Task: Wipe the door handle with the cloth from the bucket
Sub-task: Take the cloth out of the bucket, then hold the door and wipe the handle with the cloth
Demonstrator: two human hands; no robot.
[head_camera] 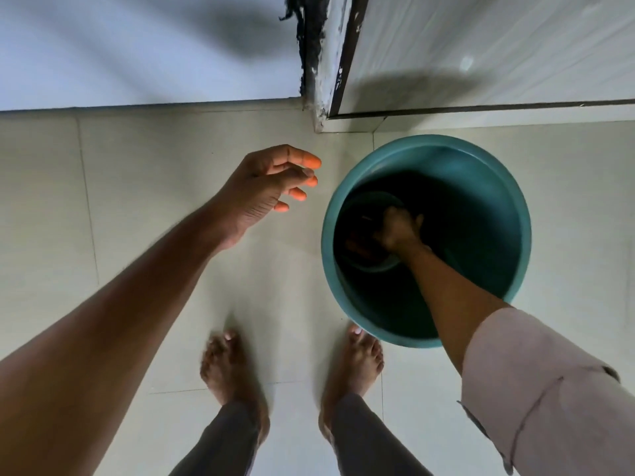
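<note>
A teal bucket (512,214) stands on the tiled floor just in front of my right foot. My right hand (398,230) is deep inside it, fingers closed at the dark bottom beside something dark with an orange-brown patch (359,247), probably the cloth. The gloom hides whether my fingers hold it. My left hand (271,187) hovers over the floor to the left of the bucket, fingers apart and holding nothing. No door handle is in view.
A white door (481,46) with a dark edge stands behind the bucket, next to a chipped door frame (319,63). A pale wall (137,46) runs along the left. My bare feet (292,365) stand on the floor tiles below the bucket.
</note>
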